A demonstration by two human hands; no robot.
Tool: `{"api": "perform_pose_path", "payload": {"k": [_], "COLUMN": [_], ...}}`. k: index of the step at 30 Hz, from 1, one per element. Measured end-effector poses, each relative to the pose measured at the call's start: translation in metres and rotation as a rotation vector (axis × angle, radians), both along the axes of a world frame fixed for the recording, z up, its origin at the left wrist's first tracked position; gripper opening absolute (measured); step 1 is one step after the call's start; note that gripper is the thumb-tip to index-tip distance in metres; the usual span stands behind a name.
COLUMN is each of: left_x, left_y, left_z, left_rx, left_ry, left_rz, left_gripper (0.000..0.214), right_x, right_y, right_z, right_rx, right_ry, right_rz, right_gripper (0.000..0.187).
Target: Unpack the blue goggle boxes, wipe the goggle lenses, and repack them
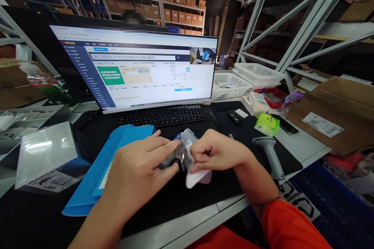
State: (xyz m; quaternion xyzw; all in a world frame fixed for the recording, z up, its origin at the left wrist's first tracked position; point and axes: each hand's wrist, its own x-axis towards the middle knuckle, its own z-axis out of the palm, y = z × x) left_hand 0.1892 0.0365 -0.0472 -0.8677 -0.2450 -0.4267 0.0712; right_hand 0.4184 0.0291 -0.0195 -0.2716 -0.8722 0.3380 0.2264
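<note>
Over the black desk mat, my left hand [143, 159] has its thumb and fingers closed on one side of a clear plastic bag [171, 157]. A dark ring-like band shows at the thumb tip; what it is I cannot make out. Curled into a fist, my right hand [217, 149] grips the whitish, crumpled part of the packaging [189, 140], and a pale flap [195, 179] hangs below it. The bag's contents are mostly hidden by my fingers. Partly beneath my left forearm lies a blue folder [117, 140] with a white label.
Behind my hands stand a keyboard [163, 115] and a lit monitor [146, 70]. To the right lie a mouse [233, 117], a green tissue pack [267, 124] and a barcode scanner [270, 155]. A cardboard box [336, 113] sits far right, a clear-wrapped box [48, 155] at left.
</note>
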Motion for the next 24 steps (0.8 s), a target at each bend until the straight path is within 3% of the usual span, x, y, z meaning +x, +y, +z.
{"api": "perform_pose_path", "payload": {"k": [2, 4, 9, 11, 14, 18, 21, 24], "left_x": [0.003, 0.001, -0.017, -0.019, -0.011, 0.006, 0.009, 0.005], "left_y": [-0.002, -0.002, 0.006, 0.008, 0.006, 0.0, -0.001, -0.004], "left_z": [-0.001, -0.001, 0.003, 0.005, 0.005, 0.001, 0.001, 0.003], "left_rx": [0.066, 0.083, -0.081, -0.101, -0.047, 0.109, 0.177, 0.172], "left_ry": [0.02, 0.014, -0.035, -0.044, -0.03, 0.059, 0.035, -0.089], "left_rz": [0.026, 0.012, -0.055, -0.057, -0.036, 0.007, 0.077, 0.332], "left_gripper": [0.013, 0.014, 0.025, 0.025, 0.023, 0.008, 0.027, 0.049], "right_x": [-0.013, -0.017, 0.013, 0.022, 0.014, -0.015, -0.017, -0.002], "right_y": [-0.006, -0.007, 0.012, 0.015, 0.007, -0.01, -0.012, -0.005], "right_z": [-0.006, -0.008, 0.001, 0.003, 0.002, -0.006, -0.008, -0.006], "right_rx": [0.082, 0.135, -0.039, -0.056, 0.009, 0.194, 0.223, 0.103], "right_ry": [0.066, 0.104, 0.049, 0.043, 0.066, 0.058, 0.096, 0.27], "right_rz": [-0.161, -0.193, 0.202, 0.218, 0.099, -0.203, -0.304, -0.34], "right_gripper": [0.047, 0.045, 0.049, 0.051, 0.05, 0.047, 0.044, 0.04]}}
